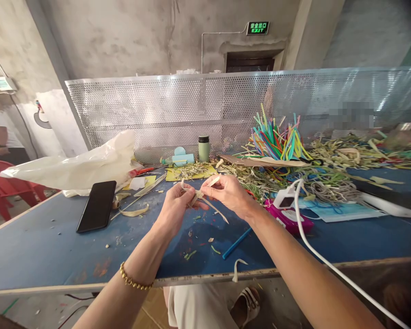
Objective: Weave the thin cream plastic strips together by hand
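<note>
Both hands meet above the middle of the blue table. A pale, dried leaf strip (214, 211) runs between them, with one thin end hanging down to the right. My left hand (178, 201) has its thumb and fingers closed on the strip, which looks folded or knotted there. My right hand (228, 194) pinches another part of the same pale strip near its upper end. Fingers cover part of the fold, so its exact shape is hidden. Below the right wrist, a blue stick (237, 243) lies on the table.
A black phone (96, 206) lies at left, beside a plastic bag (75, 160). Behind are a green bottle (203, 148), dried leaf scraps (192, 170) and colourful stems (277, 139). At right sit a magenta box (292, 220), a white cable (303, 228) and a blue mask (349, 211).
</note>
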The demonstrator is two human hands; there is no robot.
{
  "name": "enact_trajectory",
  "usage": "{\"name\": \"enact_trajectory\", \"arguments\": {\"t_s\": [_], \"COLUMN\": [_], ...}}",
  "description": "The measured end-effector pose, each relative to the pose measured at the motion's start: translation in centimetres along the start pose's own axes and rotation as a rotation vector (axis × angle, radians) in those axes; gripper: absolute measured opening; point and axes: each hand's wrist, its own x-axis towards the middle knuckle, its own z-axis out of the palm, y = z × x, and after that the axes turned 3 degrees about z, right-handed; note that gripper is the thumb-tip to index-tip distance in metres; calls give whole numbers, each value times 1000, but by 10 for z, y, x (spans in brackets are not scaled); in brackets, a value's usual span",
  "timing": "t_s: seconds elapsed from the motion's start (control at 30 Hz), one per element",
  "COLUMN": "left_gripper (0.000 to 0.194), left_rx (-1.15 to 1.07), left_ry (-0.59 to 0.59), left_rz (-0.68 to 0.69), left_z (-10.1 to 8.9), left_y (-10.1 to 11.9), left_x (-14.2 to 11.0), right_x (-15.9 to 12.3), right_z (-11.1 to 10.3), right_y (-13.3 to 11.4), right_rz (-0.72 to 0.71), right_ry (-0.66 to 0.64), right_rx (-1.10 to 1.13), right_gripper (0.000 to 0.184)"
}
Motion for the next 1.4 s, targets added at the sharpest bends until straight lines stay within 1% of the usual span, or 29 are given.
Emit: {"name": "enact_trajectory", "arguments": {"t_s": [0.13, 0.27, 0.4, 0.5, 0.57, 0.63, 0.83, 1.0, 1.1, 1.23, 1.33, 1.4], "left_gripper": [23, 21, 24, 27, 29, 29, 29, 30, 31, 32, 32, 31], "left_rx": [32, 49, 27, 73, 109, 122, 57, 40, 44, 46, 47, 50], "left_ry": [36, 60, -17, -88, -103, -90, 16, 36, 51, 21, -29, -40], "left_rz": [30, 25, -33, -52, -48, -46, -24, -47, -50, -61, -88, -99], "left_z": [2, 2, 0, -1, -3, -4, -1, 2, 3, 1, -1, -1], "left_y": [-1, 0, 3, 3, 3, 2, 4, 6, 5, 3, 3, 3], "left_x": [-1, -1, -1, -1, -1, 0, 0, -1, -1, 0, 0, 0], "right_x": [1, 0, 0, -1, -1, -1, -1, 0, 0, 0, 0, 1], "right_z": [0, -2, -5, -6, -6, -6, -4, -4, -4, -4, -4, -3], "right_y": [-1, -1, 1, 2, 3, 3, 1, 0, -1, -1, -1, 0], "right_rz": [-6, -9, -14, 4, 6, 10, 41, 6, 2, 11, 23, 34], "right_ry": [0, -10, -36, -70, -79, -80, -37, 15, 19, 9, 37, 58], "right_rx": [-9, -34, -67, -94, -100, -91, 15, -7, -37, -57, -49, -52], "right_gripper": [18, 19, 21, 20, 20, 21, 28, 30, 28, 27, 27, 25]}}
